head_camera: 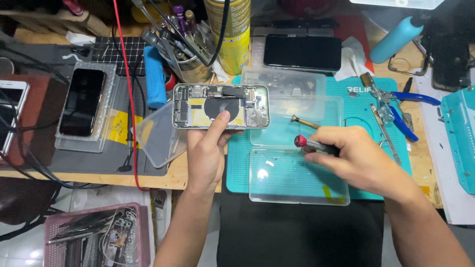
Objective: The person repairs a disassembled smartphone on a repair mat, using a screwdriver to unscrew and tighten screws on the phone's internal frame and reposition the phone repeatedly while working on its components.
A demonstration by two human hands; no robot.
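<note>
My left hand (207, 148) holds up an opened phone body (220, 106), its insides facing me, with the thumb pressed on the dark round coil in the middle. In my right hand (357, 160) is a small screwdriver with a red cap (311, 143), held low over a clear plastic lid (297, 178) on the teal work mat (366, 118). A second screwdriver with a brown handle (304, 122) lies just beyond my right hand.
Clear plastic trays (292, 94) sit on the mat behind the phone. Blue-handled pliers and tweezers (396, 111) lie to the right. A dark phone (302, 52) lies at the back, another phone (82, 101) in a tray on the left. A tool cup (185, 54), yellow can (232, 34), red cable (129, 94) stand nearby.
</note>
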